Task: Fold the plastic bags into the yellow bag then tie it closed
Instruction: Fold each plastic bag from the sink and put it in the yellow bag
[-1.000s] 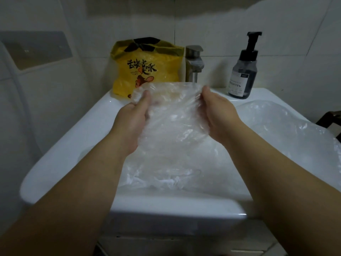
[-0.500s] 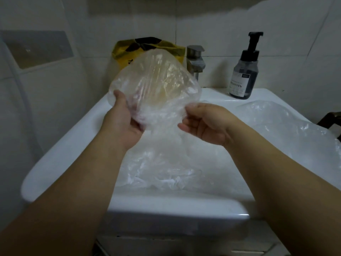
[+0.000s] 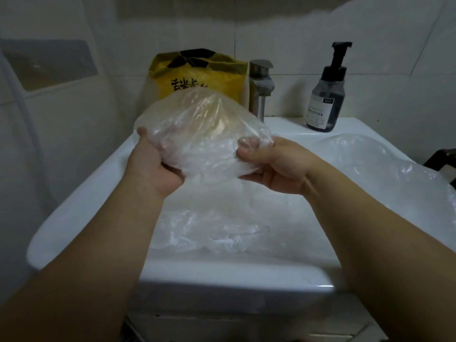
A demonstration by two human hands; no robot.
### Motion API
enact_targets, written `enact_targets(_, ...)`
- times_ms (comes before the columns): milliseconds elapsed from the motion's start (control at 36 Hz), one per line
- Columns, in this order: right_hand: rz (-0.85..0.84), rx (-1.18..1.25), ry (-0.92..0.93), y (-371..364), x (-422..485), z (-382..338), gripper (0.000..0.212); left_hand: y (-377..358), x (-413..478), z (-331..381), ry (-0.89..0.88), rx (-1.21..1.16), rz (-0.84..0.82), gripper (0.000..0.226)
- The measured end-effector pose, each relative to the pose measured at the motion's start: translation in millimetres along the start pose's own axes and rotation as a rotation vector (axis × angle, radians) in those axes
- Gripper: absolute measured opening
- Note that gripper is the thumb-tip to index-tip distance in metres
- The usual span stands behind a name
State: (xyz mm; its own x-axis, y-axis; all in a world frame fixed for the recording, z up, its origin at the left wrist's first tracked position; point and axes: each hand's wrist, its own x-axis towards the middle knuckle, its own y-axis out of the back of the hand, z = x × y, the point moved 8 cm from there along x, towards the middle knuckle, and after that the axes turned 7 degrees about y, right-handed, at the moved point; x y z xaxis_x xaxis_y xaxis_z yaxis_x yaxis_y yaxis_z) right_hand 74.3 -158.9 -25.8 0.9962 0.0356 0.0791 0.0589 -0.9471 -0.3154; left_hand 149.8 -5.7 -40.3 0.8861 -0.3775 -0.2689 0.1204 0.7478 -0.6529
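Note:
A clear plastic bag [image 3: 199,129], folded into a rounded bundle, is held up over the white sink [image 3: 98,183]. My left hand [image 3: 153,166] grips its left side from below, thumb up along the edge. My right hand [image 3: 269,164] pinches its right end, fingertips wrapped in the film. Behind it, the yellow bag [image 3: 199,72] with black print stands upright at the back of the sink, its lower half hidden by the bundle. More clear plastic bags [image 3: 222,233] lie crumpled in the basin.
A steel tap [image 3: 261,82] stands right of the yellow bag. A dark pump bottle [image 3: 327,95] sits on the sink's back right ledge. Another clear plastic sheet [image 3: 385,174] drapes over the sink's right side. Tiled walls close in behind and on the left.
I lifted the bag from the pile and folded it over. It is now a lower, flatter bundle, and my right hand has closed on its right end.

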Motion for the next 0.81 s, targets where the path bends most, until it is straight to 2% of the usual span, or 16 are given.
enact_targets(56, -0.038, -0.052, -0.071, 0.4, -2.5, 5.0, 0.027, 2.0, 1.0, 1.3, 0.026, -0.038, -0.023, 0.041)
enact_targets(111, -0.069, -0.091, -0.123, 0.6, -4.3, 10.2, 0.035, 3.4, 3.5, 0.1, 0.057, -0.006, -0.047, 0.05)
enact_targets(194, -0.103, -0.052, -0.1, -2.2, -4.5, 6.4, 0.05, -1.2, 1.6, -8.2, 0.105, 0.06, -0.069, 0.051)
enact_targets(222, -0.091, -0.017, -0.085, -2.4, -4.7, 2.9, 0.049, -1.9, 1.9, -10.5, 0.11, 0.104, -0.072, 0.052)
enact_targets(333, 0.103, 0.035, -0.022, 13.2, -3.5, -8.2, 0.015, -0.4, 4.3, -13.3, 0.105, 0.206, -0.037, 0.054)
enact_targets(472, 0.283, 0.148, 0.075, 31.0, -0.2, -13.5, 0.018, -19.9, -9.8, -18.9, 0.118, 0.376, -0.128, 0.068)
enact_targets(583, 0.386, 0.192, 0.099, 41.5, 0.5, -12.5, 0.019, -23.5, -9.6, -11.0, -0.045, 0.416, -0.089, 0.046)
enact_targets(639, 0.453, 0.239, 0.177, 47.3, -1.1, -18.1, 0.024, -20.2, -7.4, 2.7, -0.173, 0.359, -0.082, 0.06)
enact_targets(667, 0.483, 0.277, 0.228, 50.7, -3.7, -21.6, 0.042, -20.3, -8.8, 7.2, -0.213, 0.335, -0.097, 0.066)
enact_targets(694, 0.488, 0.299, 0.265, 52.1, -5.9, -25.1, 0.051, -21.3, -10.6, 9.9, -0.231, 0.323, -0.115, 0.063)
enact_targets(750, 0.452, 0.28, 0.282, 49.1, -9.1, -31.9, 0.045, -22.4, -11.3, 10.6, -0.239, 0.326, -0.117, 0.035)
enact_targets(806, 0.423, 0.193, 0.253, 46.2, -11.2, -35.2, 0.038, -22.7, -11.3, 7.5, -0.235, 0.394, -0.097, 0.023)
